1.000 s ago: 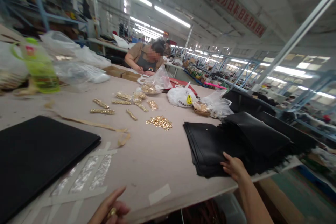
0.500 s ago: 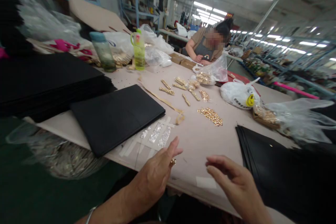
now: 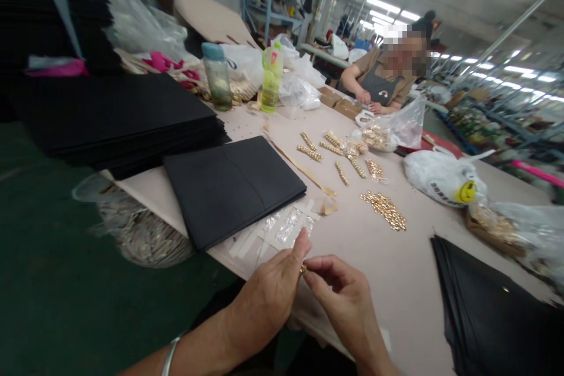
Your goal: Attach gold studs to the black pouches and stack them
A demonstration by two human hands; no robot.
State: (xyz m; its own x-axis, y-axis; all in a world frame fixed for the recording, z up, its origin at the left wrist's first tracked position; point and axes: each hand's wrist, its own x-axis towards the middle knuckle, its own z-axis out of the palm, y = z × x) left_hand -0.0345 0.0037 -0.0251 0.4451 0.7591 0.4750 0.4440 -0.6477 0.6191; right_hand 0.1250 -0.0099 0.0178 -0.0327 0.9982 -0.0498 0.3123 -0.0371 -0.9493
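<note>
My left hand [image 3: 274, 286] is closed over the table's near edge, thumb pointing up, its other fingers mostly hidden behind the hand. A small gold metal piece [image 3: 302, 270] shows at its inner side. The thumb and index finger of my right hand [image 3: 346, 299] pinch at this same piece, so the two hands meet there. Beyond them lies a loose pile of gold metal pieces [image 3: 385, 209]. Left of the hands is a stack of black sheets [image 3: 235, 188], beside clear strips [image 3: 288, 224] taped to the tabletop.
Short rows of gold pieces [image 3: 341, 173] lie farther back. A taller black stack [image 3: 118, 108] and two bottles, one blue-lidded [image 3: 217, 79], one yellow-green [image 3: 270, 79], stand left. On the right are black panels [image 3: 493, 299] and a white bag [image 3: 436, 175]. A co-worker [image 3: 381, 79] sits opposite.
My right hand has moved left to my left hand, and its fingertips have closed on the small gold piece there. The camera view has shifted left.
</note>
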